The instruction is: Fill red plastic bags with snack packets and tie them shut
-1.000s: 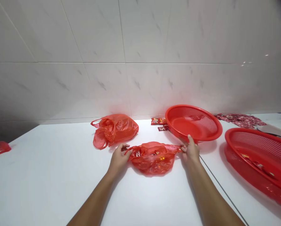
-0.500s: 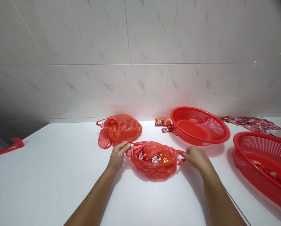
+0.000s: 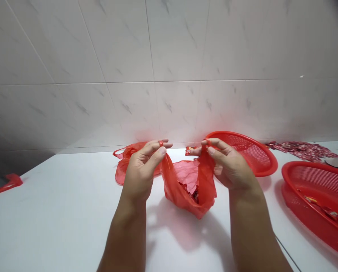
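A thin red plastic bag (image 3: 183, 198) hangs by its two handles between my hands, raised off the white table. My left hand (image 3: 143, 164) has one handle looped over a finger, with the thumb close against it. The other handle is pinched in the fingers of my right hand (image 3: 227, 160). Through the bag's open mouth a few small dark red wrapped packets (image 3: 195, 194) show at the bottom; most of the contents are hidden by the bag's sides.
Behind my left hand lies another red plastic bag (image 3: 122, 172). A red round basket (image 3: 259, 166) stands behind my right hand, near a red packet (image 3: 189, 150). At right are a second red basket (image 3: 299, 166) holding packets and a spread of patterned red packets (image 3: 301, 150).
Both hands have risen and come closer together, lifting the bag by its handles. The bag was resting wide open on the table and now hangs narrower.
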`<state>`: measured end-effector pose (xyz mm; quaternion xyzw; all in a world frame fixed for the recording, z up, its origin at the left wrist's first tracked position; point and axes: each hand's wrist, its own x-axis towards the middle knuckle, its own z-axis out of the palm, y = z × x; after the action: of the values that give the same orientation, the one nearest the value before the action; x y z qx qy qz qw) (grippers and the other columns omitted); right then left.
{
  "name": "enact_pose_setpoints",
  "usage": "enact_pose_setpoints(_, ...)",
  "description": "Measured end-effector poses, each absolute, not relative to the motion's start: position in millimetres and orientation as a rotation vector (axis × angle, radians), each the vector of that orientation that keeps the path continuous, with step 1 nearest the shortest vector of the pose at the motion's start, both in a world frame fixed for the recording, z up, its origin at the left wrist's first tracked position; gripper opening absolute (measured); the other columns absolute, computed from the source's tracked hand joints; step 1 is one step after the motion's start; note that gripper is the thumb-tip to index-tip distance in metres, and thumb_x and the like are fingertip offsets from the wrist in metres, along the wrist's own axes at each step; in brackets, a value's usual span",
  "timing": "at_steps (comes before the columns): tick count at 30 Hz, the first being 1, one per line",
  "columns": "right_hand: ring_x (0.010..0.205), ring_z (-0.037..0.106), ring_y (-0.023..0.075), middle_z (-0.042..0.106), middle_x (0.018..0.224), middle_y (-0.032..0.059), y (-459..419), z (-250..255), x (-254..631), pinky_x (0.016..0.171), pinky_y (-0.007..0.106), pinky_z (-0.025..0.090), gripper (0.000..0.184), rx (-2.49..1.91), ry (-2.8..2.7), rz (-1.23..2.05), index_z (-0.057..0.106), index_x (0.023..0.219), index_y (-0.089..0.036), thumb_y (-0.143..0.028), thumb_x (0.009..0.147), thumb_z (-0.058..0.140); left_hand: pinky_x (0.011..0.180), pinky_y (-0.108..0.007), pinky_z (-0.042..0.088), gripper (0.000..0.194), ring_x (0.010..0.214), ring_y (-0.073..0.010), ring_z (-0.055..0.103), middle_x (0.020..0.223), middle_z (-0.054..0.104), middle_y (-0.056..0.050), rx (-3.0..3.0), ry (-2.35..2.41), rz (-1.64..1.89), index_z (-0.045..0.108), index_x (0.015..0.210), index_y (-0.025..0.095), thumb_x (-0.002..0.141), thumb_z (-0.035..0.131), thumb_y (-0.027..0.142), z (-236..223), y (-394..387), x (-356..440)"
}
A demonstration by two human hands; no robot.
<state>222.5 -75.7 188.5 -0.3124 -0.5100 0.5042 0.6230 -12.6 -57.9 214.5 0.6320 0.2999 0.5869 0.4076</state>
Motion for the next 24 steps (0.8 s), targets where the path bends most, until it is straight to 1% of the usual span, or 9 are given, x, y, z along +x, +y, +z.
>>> enact_pose_setpoints(3, 0.089, 0.068, 0.0202, 0.069, 0.091, 0.0018, -76, 183, 213, 0.08, 0.034, 0.056, 0.062, -0.83, -1.388, 1.13, 0.059, 0.141, -0.03, -0.046, 0.086, 0.082, 0.117, -0.046, 0.044, 0.028, 0.142, -0.0331, 0.053, 0.137, 0.069, -0.009, 1.734, 0.87, 1.385, 0.085, 0.103, 0.026, 0.094, 0.072, 0.049, 216, -61, -15)
enact_pose_setpoints(6, 0.07, 0.054, 0.0146, 0.058, 0.079, -0.0035, -77, 183, 200, 0.064, 0.028, 0.048, 0.078, -0.933, -1.628, 1.174, 0.053, 0.147, -0.033, -0.038, 0.078, 0.09, 0.119, -0.048, 0.044, 0.029, 0.146, -0.034, 0.049, 0.138, 0.067, -0.009, 1.891, 0.917, 1.2, 0.085, 0.101, 0.028, 0.096, 0.068, 0.05, 218, -66, -15)
enact_pose_setpoints(8, 0.067, 0.048, 0.0128, 0.057, 0.081, -0.0037, -77, 183, 188, 0.06, 0.025, 0.043, 0.066, -0.935, -1.715, 1.2, 0.062, 0.135, -0.031, -0.032, 0.076, 0.09, 0.118, -0.047, 0.046, 0.028, 0.15, -0.0341, 0.045, 0.14, 0.066, -0.008, 1.965, 0.915, 1.075, 0.085, 0.097, 0.029, 0.098, 0.064, 0.047, 218, -69, -12)
enact_pose_setpoints(10, 0.069, 0.048, 0.0121, 0.058, 0.083, -0.003, -76, 182, 177, 0.06, 0.024, 0.041, 0.034, -0.908, -1.746, 1.207, 0.069, 0.112, -0.026, -0.029, 0.081, 0.083, 0.113, -0.045, 0.052, 0.027, 0.15, -0.0342, 0.046, 0.146, 0.062, -0.007, 1.985, 0.912, 0.983, 0.085, 0.097, 0.03, 0.099, 0.061, 0.043, 216, -71, -9)
enact_pose_setpoints(12, 0.068, 0.047, 0.0111, 0.056, 0.078, -0.0034, -74, 180, 170, 0.06, 0.023, 0.038, 0.006, -0.91, -1.757, 1.209, 0.067, 0.09, -0.022, -0.026, 0.089, 0.07, 0.107, -0.043, 0.057, 0.024, 0.149, -0.0345, 0.047, 0.149, 0.06, -0.006, 1.977, 0.907, 0.926, 0.085, 0.099, 0.031, 0.099, 0.062, 0.038, 214, -71, -7)
enact_pose_setpoints(15, 0.06, 0.04, 0.0093, 0.045, 0.066, -0.0054, -69, 178, 172, 0.055, 0.023, 0.032, 0.02, -0.959, -1.784, 1.212, 0.056, 0.076, -0.02, -0.023, 0.095, 0.056, 0.107, -0.043, 0.057, 0.02, 0.15, -0.0348, 0.046, 0.147, 0.062, -0.006, 1.986, 0.903, 0.914, 0.085, 0.096, 0.031, 0.096, 0.065, 0.032, 210, -67, -9)
enact_pose_setpoints(19, 0.055, 0.031, 0.0083, 0.033, 0.062, -0.0071, -65, 176, 184, 0.052, 0.023, 0.03, 0.045, -0.934, -1.756, 1.242, 0.04, 0.071, -0.021, -0.05, 0.104, 0.052, 0.109, -0.047, 0.056, 0.014, 0.14, -0.0351, 0.057, 0.141, 0.068, -0.01, 1.915, 0.93, 1.046, 0.085, 0.098, 0.027, 0.089, 0.076, 0.032, 211, -56, -17)
enact_pose_setpoints(22, 0.055, 0.028, 0.0087, 0.03, 0.063, -0.0076, -65, 176, 189, 0.052, 0.023, 0.029, 0.054, -0.916, -1.702, 1.276, 0.047, 0.076, -0.021, -0.067, 0.104, 0.047, 0.102, -0.044, 0.061, 0.026, 0.119, -0.0313, 0.071, 0.122, 0.077, -0.012, 1.833, 0.935, 1.046, 0.082, 0.107, 0.023, 0.083, 0.083, 0.031, 212, -52, -19)
enact_pose_setpoints(24, 0.055, 0.028, 0.009, 0.029, 0.063, -0.0078, -65, 176, 189, 0.051, 0.023, 0.028, 0.054, -0.904, -1.692, 1.301, 0.051, 0.08, -0.021, -0.07, 0.103, 0.046, 0.095, -0.04, 0.063, 0.022, 0.105, -0.0279, 0.075, 0.108, 0.08, -0.01, 1.852, 0.949, 0.997, 0.082, 0.103, 0.021, 0.083, 0.083, 0.032, 213, -52, -19)
